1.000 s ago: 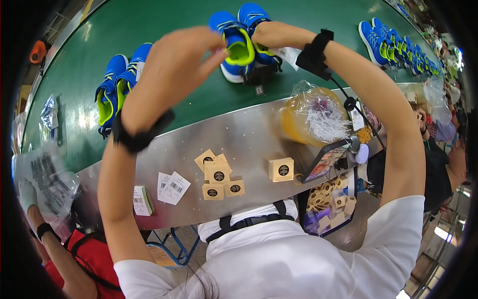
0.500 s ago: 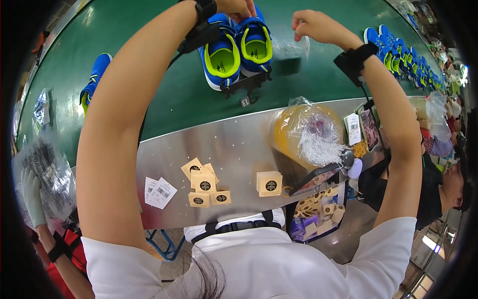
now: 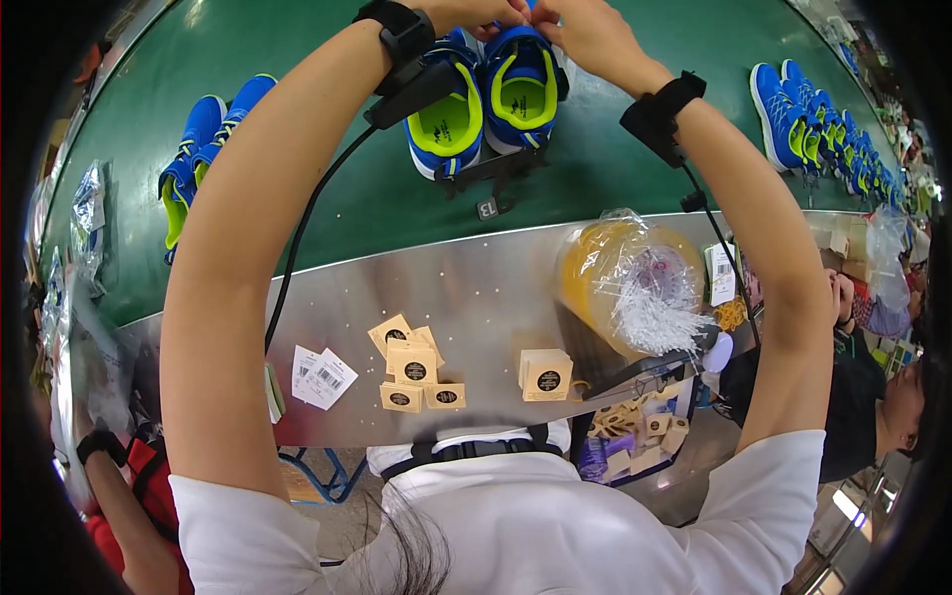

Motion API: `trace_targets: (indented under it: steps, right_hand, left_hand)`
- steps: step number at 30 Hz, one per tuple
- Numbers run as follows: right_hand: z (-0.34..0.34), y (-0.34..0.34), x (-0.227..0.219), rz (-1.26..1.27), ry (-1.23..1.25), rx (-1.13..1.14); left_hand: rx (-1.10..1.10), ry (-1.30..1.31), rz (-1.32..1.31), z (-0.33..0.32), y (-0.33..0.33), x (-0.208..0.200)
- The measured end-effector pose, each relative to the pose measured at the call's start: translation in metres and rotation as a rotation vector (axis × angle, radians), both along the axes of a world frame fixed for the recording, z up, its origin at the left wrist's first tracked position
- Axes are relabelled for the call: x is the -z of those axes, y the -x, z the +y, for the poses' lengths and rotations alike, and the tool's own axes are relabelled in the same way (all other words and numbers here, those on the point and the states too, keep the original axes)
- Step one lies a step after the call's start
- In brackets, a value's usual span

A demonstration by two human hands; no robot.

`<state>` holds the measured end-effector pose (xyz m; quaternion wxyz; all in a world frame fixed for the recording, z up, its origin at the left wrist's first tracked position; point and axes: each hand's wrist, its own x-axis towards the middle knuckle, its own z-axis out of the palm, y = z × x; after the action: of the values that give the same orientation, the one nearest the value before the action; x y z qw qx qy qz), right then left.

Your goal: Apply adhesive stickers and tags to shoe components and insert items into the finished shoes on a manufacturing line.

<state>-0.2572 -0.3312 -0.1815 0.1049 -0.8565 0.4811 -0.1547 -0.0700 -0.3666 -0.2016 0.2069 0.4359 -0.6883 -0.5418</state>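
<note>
A pair of blue sneakers with lime-green linings sits on the green table, heels toward me: a left shoe [image 3: 443,124] and a right shoe [image 3: 524,94]. A black plastic shoe hanger [image 3: 496,171] with a small grey tab is at their heels. My left hand [image 3: 471,14] reaches over the left shoe, its fingers closed at the front of the right one. Close against those fingertips, my right hand [image 3: 593,38] is pinched at the same spot. Whatever lies between its fingers is too small and hidden to make out.
On the metal ledge lie white tags [image 3: 323,378], stacked tan cards [image 3: 413,367], another card stack [image 3: 545,377] and a yellow tub [image 3: 605,273] with white strings in plastic. More sneakers stand left [image 3: 203,134] and right [image 3: 783,119]. People work on both sides.
My right hand has moved left to meet my left hand at the right shoe; a pale thing hanging below it no longer shows clearly. Another sneaker shows on the left.
</note>
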Motion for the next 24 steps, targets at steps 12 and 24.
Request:
trace_targets:
  steps: [12, 24]
  right_hand:
    - [-0.008, 0.019, -0.006, -1.151, -1.052, 0.158]
    - [-0.008, 0.01, 0.0, -1.077, -0.907, 0.063]
  left_hand:
    - [-0.3, -0.316, 0.552, 0.022, -0.018, -0.004]
    - [-0.294, -0.263, 0.565, 0.046, -0.012, -0.01]
